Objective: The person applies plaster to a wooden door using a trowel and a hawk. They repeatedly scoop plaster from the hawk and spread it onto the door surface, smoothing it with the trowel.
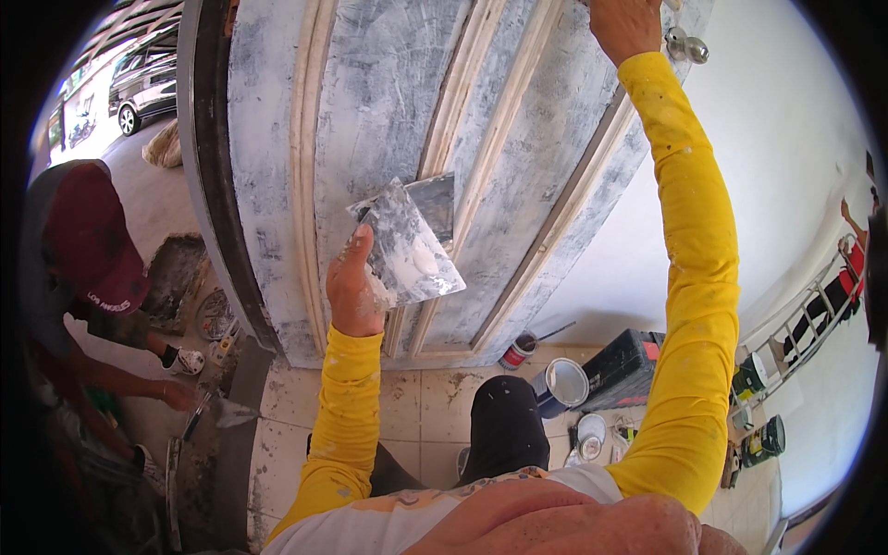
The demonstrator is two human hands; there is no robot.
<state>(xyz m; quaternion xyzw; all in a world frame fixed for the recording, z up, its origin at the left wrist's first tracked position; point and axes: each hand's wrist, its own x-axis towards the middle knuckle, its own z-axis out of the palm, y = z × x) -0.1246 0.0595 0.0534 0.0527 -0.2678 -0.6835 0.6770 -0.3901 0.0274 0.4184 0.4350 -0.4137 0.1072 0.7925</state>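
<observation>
In my left hand is a wide metal putty knife smeared with white putty. My thumb lies along it, and putty sticks to the fingers. Behind its blade shows a second flat grey blade; whether I hold that one too is unclear. Both are in front of a panelled door coated in patchy white and grey, with bare wood mouldings. My right hand is raised at the top edge of the view, beside the round metal doorknob. Its fingers are mostly cut off by the frame.
On the tiled floor stand a small can, a bucket and a black case. A person in a dark red cap crouches at left with a trowel. At far right are a ladder and another person.
</observation>
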